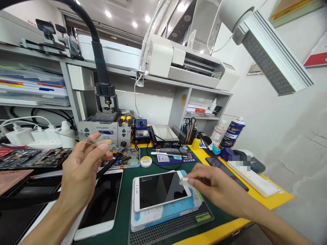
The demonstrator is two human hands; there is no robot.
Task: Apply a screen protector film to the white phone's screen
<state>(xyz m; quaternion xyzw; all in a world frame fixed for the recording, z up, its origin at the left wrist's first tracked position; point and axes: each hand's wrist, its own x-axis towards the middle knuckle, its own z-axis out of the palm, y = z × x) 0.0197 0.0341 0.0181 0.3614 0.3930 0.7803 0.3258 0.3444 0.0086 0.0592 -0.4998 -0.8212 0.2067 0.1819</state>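
A white phone with a dark screen [163, 190] lies face up, slightly tilted, on a blue and white box [166, 214], which rests on a black perforated mat [150, 236]. Over the phone's right end, my right hand [212, 183] pinches a small whitish piece between thumb and fingers. My left hand [84, 166] is raised at the left, its thumb and fingertips closed on a thin clear film [89, 142]. Below and right of that hand lies a larger white tablet [102, 200] with a dark screen.
Behind stand a grey rework station [109, 134] and a tray of small parts [130, 158]. A round white tin [146, 161] sits mid-table. At the right are a dark phone [227, 173], a white power strip [252, 177] and a blue spray can [232, 132]. Circuit boards [35, 158] lie left.
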